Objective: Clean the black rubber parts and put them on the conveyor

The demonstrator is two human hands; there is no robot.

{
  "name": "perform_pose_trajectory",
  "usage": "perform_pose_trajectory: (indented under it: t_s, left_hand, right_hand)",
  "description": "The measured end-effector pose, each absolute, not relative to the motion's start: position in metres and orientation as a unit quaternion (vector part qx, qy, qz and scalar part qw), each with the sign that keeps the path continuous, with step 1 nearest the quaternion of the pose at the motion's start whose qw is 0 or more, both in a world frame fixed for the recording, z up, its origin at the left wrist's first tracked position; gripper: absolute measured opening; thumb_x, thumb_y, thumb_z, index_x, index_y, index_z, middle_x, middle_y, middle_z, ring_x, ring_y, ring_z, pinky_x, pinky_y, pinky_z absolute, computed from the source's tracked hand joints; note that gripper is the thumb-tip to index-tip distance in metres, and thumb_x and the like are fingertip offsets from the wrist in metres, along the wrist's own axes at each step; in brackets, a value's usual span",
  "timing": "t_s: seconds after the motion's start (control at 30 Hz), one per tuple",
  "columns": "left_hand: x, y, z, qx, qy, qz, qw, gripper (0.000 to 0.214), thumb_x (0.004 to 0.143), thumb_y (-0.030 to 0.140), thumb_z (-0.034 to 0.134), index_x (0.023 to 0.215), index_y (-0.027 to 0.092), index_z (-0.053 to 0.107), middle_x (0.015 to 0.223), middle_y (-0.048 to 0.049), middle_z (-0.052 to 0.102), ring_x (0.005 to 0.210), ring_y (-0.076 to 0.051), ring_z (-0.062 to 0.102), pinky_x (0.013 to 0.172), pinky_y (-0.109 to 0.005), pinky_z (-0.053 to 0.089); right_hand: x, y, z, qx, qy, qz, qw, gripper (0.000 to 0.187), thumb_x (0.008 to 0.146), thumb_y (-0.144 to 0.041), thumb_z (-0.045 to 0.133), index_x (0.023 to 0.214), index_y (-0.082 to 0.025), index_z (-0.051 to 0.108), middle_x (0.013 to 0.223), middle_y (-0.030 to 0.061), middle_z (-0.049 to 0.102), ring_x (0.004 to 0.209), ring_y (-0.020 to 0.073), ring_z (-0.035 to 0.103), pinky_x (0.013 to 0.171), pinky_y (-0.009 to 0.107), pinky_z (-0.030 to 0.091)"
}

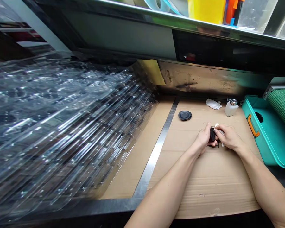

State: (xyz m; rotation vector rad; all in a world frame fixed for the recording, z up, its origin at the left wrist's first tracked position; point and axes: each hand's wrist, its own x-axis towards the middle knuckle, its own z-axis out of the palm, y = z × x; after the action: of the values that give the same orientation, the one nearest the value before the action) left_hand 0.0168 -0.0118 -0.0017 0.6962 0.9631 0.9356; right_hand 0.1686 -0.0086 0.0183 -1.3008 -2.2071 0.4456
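Cardboard-covered bench [204,177]: black disc [185,115], white bottle [231,107], crumpled wipe [213,104], clear trays [61,126].

Daylight from window [258,15] top right; cardboard mat [204,180] evenly lit, with soft shadows under the forearms. Clear tray stack [61,126] on the left: heavy specular glare plus motion smear, edges unresolvable. Left hand [204,136] and right hand [229,136] sharp; black part [212,134] between them is a featureless blob. Wide-angle bowing at frame edges.

no legible text, dark marks on back panel [180,83] perhaps scuffs
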Motion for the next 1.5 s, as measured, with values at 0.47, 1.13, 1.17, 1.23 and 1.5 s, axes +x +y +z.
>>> perform_pose_trajectory:
  t_s: [0.47, 1.13, 1.17, 1.23, 1.5]
  left_hand:
    - [0.018, -0.013, -0.006, 0.443, 0.474, 0.382, 0.657, 0.066, 0.094, 0.065, 0.039, 0.064, 0.011, 0.063, 0.057, -0.0077, 0.063, 0.040, -0.013, 0.055, 0.040, -0.025, 0.042]
    - [0.018, -0.007, -0.006, 0.454, 0.486, 0.359, 0.655, 0.061, 0.094, 0.059, 0.041, 0.061, 0.012, 0.063, 0.053, -0.0073, 0.061, 0.035, -0.013, 0.052, 0.035, -0.024, 0.037]
    - [0.018, -0.007, -0.006, 0.456, 0.485, 0.360, 0.654, 0.061, 0.094, 0.059, 0.041, 0.062, 0.013, 0.063, 0.053, -0.0072, 0.062, 0.035, -0.013, 0.052, 0.035, -0.024, 0.037]
    - [0.017, -0.008, -0.005, 0.458, 0.486, 0.363, 0.650, 0.059, 0.093, 0.059, 0.042, 0.062, 0.013, 0.062, 0.054, -0.0067, 0.061, 0.035, -0.013, 0.052, 0.035, -0.024, 0.037]
    - [0.016, -0.012, 0.001, 0.484, 0.473, 0.374, 0.634, 0.054, 0.093, 0.058, 0.046, 0.060, 0.016, 0.056, 0.051, -0.0033, 0.057, 0.034, -0.011, 0.051, 0.032, -0.022, 0.033]
  right_hand:
    - [0.170, -0.016, 0.029, -0.523, -0.816, 0.148, 0.198, 0.027, 0.093, -0.019, 0.049, 0.070, -0.020, 0.062, 0.072, 0.0015, 0.068, 0.063, 0.0130, 0.056, 0.063, 0.024, 0.037]
    - [0.169, -0.010, 0.012, -0.502, -0.841, 0.057, 0.196, 0.017, 0.094, -0.017, 0.050, 0.084, -0.021, 0.063, 0.088, 0.0043, 0.066, 0.072, 0.0147, 0.057, 0.069, 0.025, 0.039]
    - [0.169, -0.010, 0.012, -0.503, -0.839, 0.054, 0.199, 0.017, 0.095, -0.017, 0.050, 0.084, -0.021, 0.063, 0.088, 0.0043, 0.066, 0.072, 0.0148, 0.057, 0.068, 0.025, 0.039]
    - [0.168, -0.011, 0.013, -0.506, -0.837, 0.050, 0.202, 0.018, 0.095, -0.018, 0.049, 0.084, -0.021, 0.063, 0.087, 0.0044, 0.066, 0.072, 0.0151, 0.057, 0.068, 0.026, 0.039]
    - [0.164, -0.013, 0.017, -0.517, -0.825, 0.086, 0.212, 0.020, 0.093, -0.017, 0.050, 0.080, -0.020, 0.064, 0.081, 0.0043, 0.067, 0.070, 0.0151, 0.059, 0.069, 0.024, 0.041]
